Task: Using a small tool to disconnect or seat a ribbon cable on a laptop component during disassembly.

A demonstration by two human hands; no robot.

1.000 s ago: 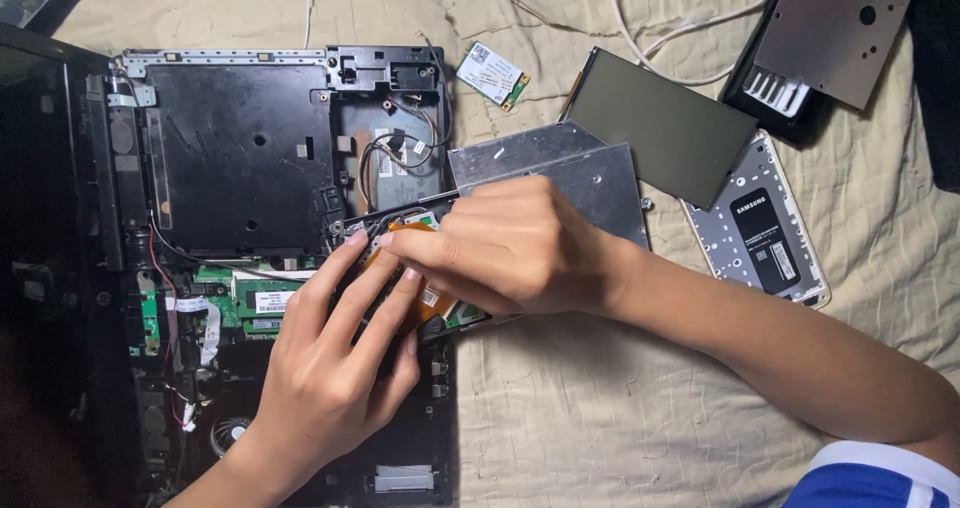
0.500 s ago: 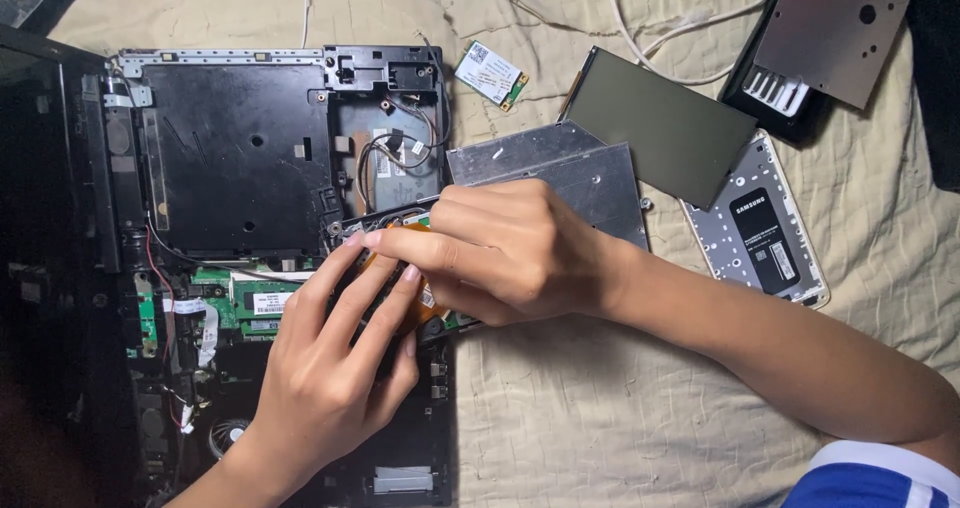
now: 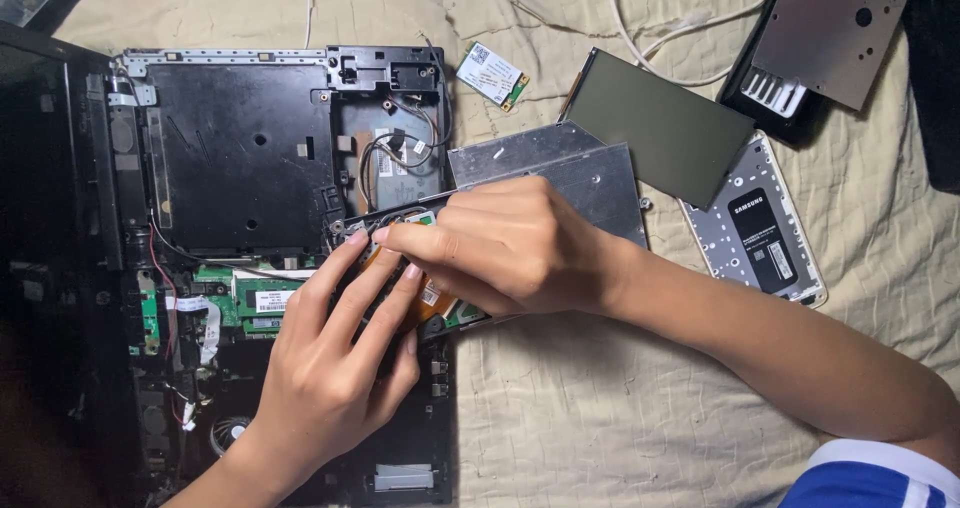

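Both hands working the optical drive at the right edge of the opened laptop chassis

We press our left hand [image 3: 330,368] flat, fingers spread, on the optical drive's [image 3: 560,173] inner end, while our right hand [image 3: 500,248] pinches closed around the orange flex cable [image 3: 425,303] there. The silver drive lies half in the laptop chassis [image 3: 240,158], half over the beige bedsheet [image 3: 620,418]. We judge we are mid-way freeing it; next calls for a gentle, straight pull without tearing the cable.

Matt black plastic laptop chassis [image 3: 240,158], brushed metal drive [image 3: 590,178], beige cloth [image 3: 600,418]
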